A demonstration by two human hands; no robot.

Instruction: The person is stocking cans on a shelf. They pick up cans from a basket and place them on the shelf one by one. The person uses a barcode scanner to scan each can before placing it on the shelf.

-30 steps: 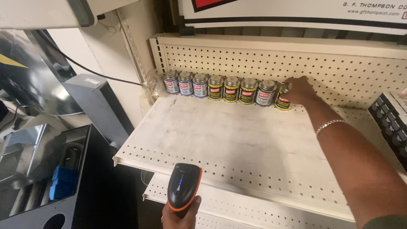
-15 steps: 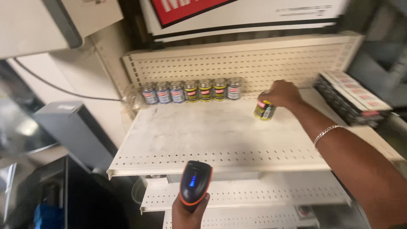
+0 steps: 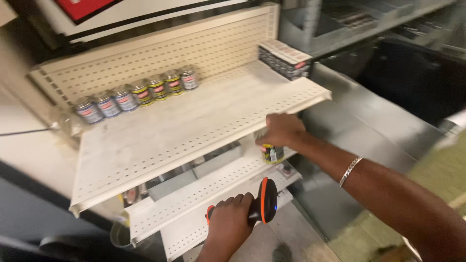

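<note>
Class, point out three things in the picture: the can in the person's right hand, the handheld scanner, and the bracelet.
can [image 3: 272, 154], head view, on its yellow label below the fingers.
handheld scanner [image 3: 268, 200], head view, on its black and orange head.
bracelet [image 3: 349, 170], head view, on the silver chain across the right wrist.

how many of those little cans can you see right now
8. Seven stand in a row along the pegboard back of the top shelf. One can is in the right hand, off the shelf's front edge. More may be hidden.
</note>
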